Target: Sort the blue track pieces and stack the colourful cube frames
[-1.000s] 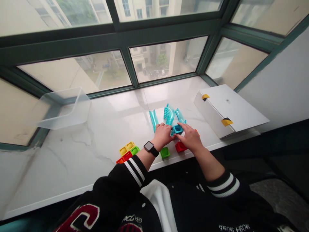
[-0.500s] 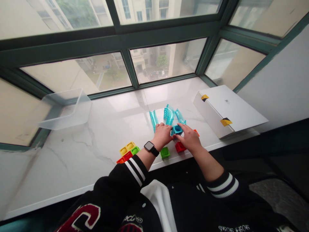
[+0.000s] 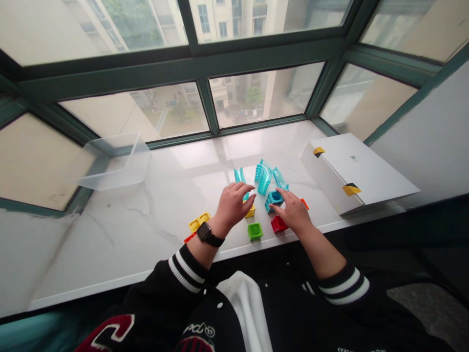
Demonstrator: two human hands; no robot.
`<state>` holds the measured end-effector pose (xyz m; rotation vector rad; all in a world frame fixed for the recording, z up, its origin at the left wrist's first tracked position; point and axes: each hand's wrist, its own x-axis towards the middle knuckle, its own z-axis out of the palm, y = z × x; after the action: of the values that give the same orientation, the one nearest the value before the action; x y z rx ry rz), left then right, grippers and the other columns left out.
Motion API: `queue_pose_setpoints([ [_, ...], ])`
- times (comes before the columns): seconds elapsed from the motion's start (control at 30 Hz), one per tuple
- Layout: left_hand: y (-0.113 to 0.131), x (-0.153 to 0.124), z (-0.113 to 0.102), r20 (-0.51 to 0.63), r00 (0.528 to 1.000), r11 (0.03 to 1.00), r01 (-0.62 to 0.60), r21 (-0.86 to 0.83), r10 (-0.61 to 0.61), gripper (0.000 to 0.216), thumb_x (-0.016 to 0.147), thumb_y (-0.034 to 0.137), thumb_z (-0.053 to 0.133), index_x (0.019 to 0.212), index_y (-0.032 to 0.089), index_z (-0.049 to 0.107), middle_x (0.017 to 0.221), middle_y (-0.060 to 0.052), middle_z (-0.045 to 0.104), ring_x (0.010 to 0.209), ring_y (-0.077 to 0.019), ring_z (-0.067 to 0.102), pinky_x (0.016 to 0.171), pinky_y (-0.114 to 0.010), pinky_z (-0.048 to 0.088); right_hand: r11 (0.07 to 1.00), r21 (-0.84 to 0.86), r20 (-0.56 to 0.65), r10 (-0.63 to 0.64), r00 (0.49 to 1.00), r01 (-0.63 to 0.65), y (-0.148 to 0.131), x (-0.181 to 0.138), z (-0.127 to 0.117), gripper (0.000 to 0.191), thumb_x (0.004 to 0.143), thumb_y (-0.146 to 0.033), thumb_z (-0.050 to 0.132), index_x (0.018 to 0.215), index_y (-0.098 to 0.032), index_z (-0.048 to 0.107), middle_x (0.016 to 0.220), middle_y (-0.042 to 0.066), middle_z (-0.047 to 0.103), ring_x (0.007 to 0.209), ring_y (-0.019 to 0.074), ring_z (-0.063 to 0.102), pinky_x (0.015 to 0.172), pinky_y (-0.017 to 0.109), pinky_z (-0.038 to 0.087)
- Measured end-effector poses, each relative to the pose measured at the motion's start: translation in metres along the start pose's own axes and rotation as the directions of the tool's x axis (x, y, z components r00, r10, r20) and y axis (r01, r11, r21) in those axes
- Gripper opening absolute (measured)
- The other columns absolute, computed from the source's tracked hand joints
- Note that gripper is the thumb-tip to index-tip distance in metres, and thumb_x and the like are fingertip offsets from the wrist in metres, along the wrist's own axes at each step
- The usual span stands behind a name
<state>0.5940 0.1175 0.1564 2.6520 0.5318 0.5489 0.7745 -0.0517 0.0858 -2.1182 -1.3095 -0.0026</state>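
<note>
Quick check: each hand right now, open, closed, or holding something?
Left hand: open, fingers spread, holding nothing, above the yellow block.
Right hand: fingertips on the teal block; whether it grips cannot be told.

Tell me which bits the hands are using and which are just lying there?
In use: teal block at right hand; tube and yellow block by left hand.
Lying about: green block, white box, clear tub.
</note>
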Motion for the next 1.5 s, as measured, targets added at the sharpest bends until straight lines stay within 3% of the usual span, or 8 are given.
queue_pose_setpoints([
  [0.13,-0.044,-0.053,-0.029,-0.164,0.975,0.988,0.144,-0.046,-0.15,0.022,0.104,0.034,0.052,0.115,0.025,0.069,0.111,-0.004,0.073,0.103,-0.0219,0.066,0.101,-0.039,0.05,1.0,-0.024,0.01,0.007,1.0,-0.007,0.001,-0.001,0.0,0.054,0.093,-0.04,0.067,0.142,-0.017,0.06,0.131,0.019,0.07,0.121,0.0374,0.067,0.105,0.057,0.054],
  [0.33,-0.112,-0.145,-0.025,-0.239,0.879,0.909,0.416,-0.041,-0.413,0.023,0.098,0.031,0.052,0.112,0.026,0.069,0.113,-0.005,0.073,0.112,-0.0271,0.066,0.106,-0.047,0.051,0.999,-0.042,0.011,-0.027,1.0,0.027,0.003,-0.003,0.002,0.058,0.095,-0.043,0.065,0.147,-0.019,0.054,0.133,0.019,0.067,0.123,0.038,0.065,0.105,0.058,0.053],
  [0.5,-0.122,-0.185,-0.014,-0.269,0.835,0.875,0.479,-0.072,-0.479,0.024,0.098,0.033,0.051,0.114,0.027,0.068,0.119,-0.007,0.069,0.118,-0.0284,0.064,0.111,-0.05,0.05,0.994,-0.073,-0.108,-0.094,0.99,0.086,-0.013,-0.008,-0.007,0.066,0.094,-0.048,0.068,0.151,-0.022,0.05,0.149,0.02,0.055,0.138,0.0405,0.052,0.113,0.063,0.045],
  [0.73,-0.116,-0.186,0.002,-0.194,0.876,0.897,0.433,-0.092,-0.442,0.027,0.101,0.031,0.05,0.122,0.026,0.066,0.137,-0.009,0.064,0.13,-0.0276,0.059,0.117,-0.05,0.047,0.978,0.054,-0.238,-0.181,0.954,0.199,-0.081,-0.018,-0.029,0.036,0.098,-0.035,0.062,0.133,-0.026,0.066,0.137,0.014,0.064,0.132,0.0356,0.058,0.114,0.061,0.048],
  [0.93,-0.104,-0.178,0.012,-0.124,0.909,0.916,0.4,-0.019,-0.399,0.025,0.101,0.029,0.053,0.12,0.025,0.068,0.142,-0.009,0.061,0.134,-0.0277,0.057,0.117,-0.049,0.046,0.914,0.262,-0.065,-0.303,0.951,0.309,-0.124,-0.025,-0.009,0.025,0.101,-0.029,0.058,0.122,-0.028,0.072,0.119,0.009,0.072,0.115,0.0284,0.068,0.103,0.049,0.058],
  [1.1,-0.101,-0.182,0.019,-0.161,0.91,0.92,0.392,0.029,-0.382,0.025,0.103,0.028,0.052,0.122,0.026,0.068,0.144,-0.009,0.06,0.134,-0.027,0.055,0.116,-0.046,0.047,0.891,0.326,0.297,-0.414,0.86,0.316,-0.151,-0.038,0.022,0.022,0.103,-0.026,0.058,0.119,-0.026,0.072,0.106,0.006,0.074,0.095,0.0207,0.071,0.088,0.034,0.058],
  [1.27,-0.106,-0.184,0.024,-0.184,0.915,0.928,0.371,0.034,-0.359,0.024,0.102,0.03,0.056,0.122,0.027,0.068,0.143,-0.008,0.06,0.132,-0.0288,0.056,0.114,-0.047,0.048,0.962,0.185,0.57,-0.272,0.775,0.201,-0.164,-0.052,0.062,0.04,0.101,-0.025,0.059,0.141,-0.022,0.061,0.116,0.009,0.073,0.098,0.0212,0.072,0.088,0.032,0.054],
  [1.5,-0.113,-0.182,0.025,-0.113,0.953,0.958,0.286,0.026,-0.282,0.024,0.1,0.03,0.061,0.123,0.027,0.068,0.146,-0.008,0.06,0.134,-0.0287,0.056,0.115,-0.047,0.048,0.987,-0.026,0.684,-0.096,0.723,0.157,-0.164,-0.054,0.102,0.048,0.104,-0.027,0.052,0.151,-0.017,0.05,0.133,0.017,0.068,0.117,0.0304,0.068,0.096,0.038,0.051],
])
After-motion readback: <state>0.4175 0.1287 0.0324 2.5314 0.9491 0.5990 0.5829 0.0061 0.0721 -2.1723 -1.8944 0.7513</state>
